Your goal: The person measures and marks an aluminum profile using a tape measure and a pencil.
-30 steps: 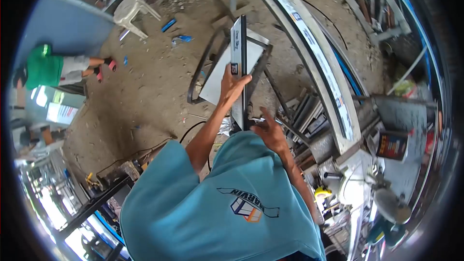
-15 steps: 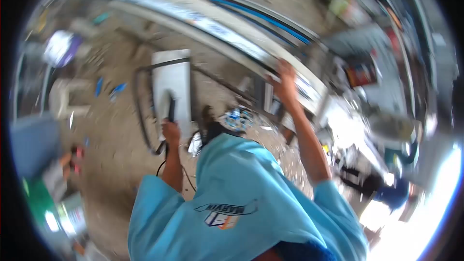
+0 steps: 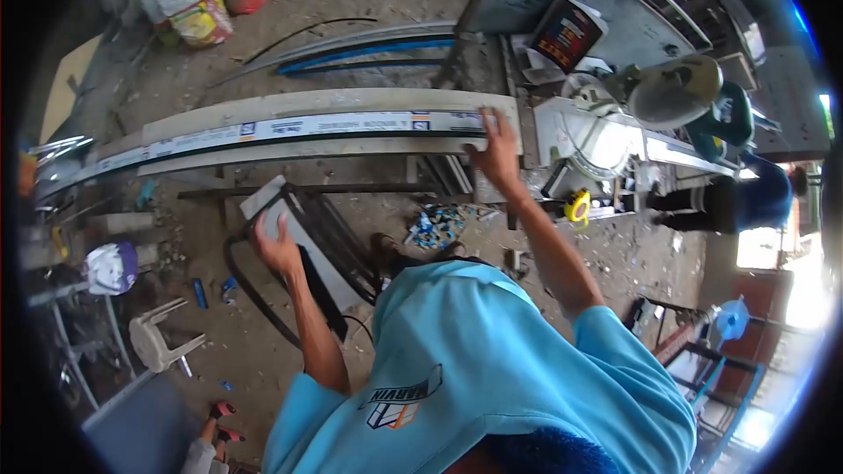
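Note:
A long metal profile with printed white film (image 3: 329, 125) lies along a narrow wooden bench (image 3: 290, 104). On the right end of the profile rests my right hand (image 3: 497, 154), its fingers spread. My left hand (image 3: 277, 248) is below the bench, fingers apart and holding nothing, over a small stand with a pale top (image 3: 303, 241) and a dark curved frame. A dark bar (image 3: 320, 294) leans by my left forearm.
A miter saw (image 3: 601, 145) stands right of the bench, near a yellow tape measure (image 3: 578, 207). Blue scraps (image 3: 435, 224) litter the floor. A plastic stool (image 3: 158, 341) is at the left. Another person (image 3: 760, 193) is at the right; another's feet (image 3: 226, 421) show bottom left.
The view has turned and sharpened. My left hand held a dark object over the pale top; now it is open and empty. My right hand is still on the profile.

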A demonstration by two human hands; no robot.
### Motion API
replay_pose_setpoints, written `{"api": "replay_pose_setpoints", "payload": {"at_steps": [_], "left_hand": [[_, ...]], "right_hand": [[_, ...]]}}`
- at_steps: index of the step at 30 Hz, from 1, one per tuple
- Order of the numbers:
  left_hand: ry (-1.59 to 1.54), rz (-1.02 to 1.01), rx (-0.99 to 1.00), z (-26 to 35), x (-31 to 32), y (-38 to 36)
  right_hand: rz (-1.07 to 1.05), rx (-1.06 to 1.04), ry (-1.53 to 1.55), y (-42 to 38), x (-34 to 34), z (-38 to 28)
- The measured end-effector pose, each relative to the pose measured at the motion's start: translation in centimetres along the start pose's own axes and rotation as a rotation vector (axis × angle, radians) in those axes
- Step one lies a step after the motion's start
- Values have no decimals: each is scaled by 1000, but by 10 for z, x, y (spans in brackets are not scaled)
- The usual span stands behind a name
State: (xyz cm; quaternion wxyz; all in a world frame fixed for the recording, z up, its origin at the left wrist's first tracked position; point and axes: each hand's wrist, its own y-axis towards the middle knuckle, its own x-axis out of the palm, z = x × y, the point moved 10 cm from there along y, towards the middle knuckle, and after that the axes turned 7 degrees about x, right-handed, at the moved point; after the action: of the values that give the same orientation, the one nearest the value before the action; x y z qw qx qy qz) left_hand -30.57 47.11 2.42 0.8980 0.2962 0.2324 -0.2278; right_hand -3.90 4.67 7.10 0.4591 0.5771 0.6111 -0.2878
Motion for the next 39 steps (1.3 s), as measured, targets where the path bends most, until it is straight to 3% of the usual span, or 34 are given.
{"api": "replay_pose_setpoints", "payload": {"at_steps": [1, 3, 5, 6, 8, 12, 14, 17, 19, 20, 21, 25, 27, 28, 30, 32, 36, 37, 38, 39], "left_hand": [[-114, -77, 22, 25, 16, 33], [-59, -168, 380, 88, 46, 85], [-184, -376, 397, 119, 93, 116], [-183, -418, 534, 146, 110, 122], [-195, -664, 514, 186, 148, 117], [-134, -913, 642, 234, 226, 72], [-171, -934, 755, 251, 251, 52], [-286, -852, 690, 288, 220, 58], [-176, -970, 830, 289, 190, 44], [34, -1156, 769, 292, 169, 35], [101, -1074, 876, 298, 150, 37], [309, -788, 883, 252, 117, 90], [329, -602, 903, 214, 93, 124], [444, -653, 859, 190, 91, 140], [502, -737, 856, 181, 95, 139], [439, -727, 825, 188, 103, 140], [320, -727, 680, 208, 121, 152], [367, -836, 542, 208, 124, 154], [366, -824, 540, 214, 130, 158], [352, -892, 460, 206, 138, 161]], "right_hand": [[-42, -29, 14, 7, -3, 11], [-161, -47, 45, 17, -1, 23], [-244, -48, 46, 23, 3, 25], [-245, -57, 29, 26, 4, 25], [-249, -32, 56, 24, 8, 26], [-229, 38, -17, 17, -2, 26], [-261, -136, -72, 11, -4, 17], [-301, -202, 29, 8, -48, 3], [-336, -251, 126, 15, -92, -18], [-363, -286, 161, 20, -111, -29], [-455, -281, 157, 21, -117, -33], [-605, -115, 453, 36, -120, -16], [-664, -34, 446, 41, -120, -2], [-730, 74, 431, 39, -113, 13], [-627, -35, 498, 43, -97, 27], [-937, 296, 806, 27, -70, 48], [-932, 402, 1062, 38, -75, 74], [-933, 373, 1127, 39, -74, 81], [-934, 361, 1123, 40, -75, 90], [-842, 451, 1277, 42, -74, 104]]}}
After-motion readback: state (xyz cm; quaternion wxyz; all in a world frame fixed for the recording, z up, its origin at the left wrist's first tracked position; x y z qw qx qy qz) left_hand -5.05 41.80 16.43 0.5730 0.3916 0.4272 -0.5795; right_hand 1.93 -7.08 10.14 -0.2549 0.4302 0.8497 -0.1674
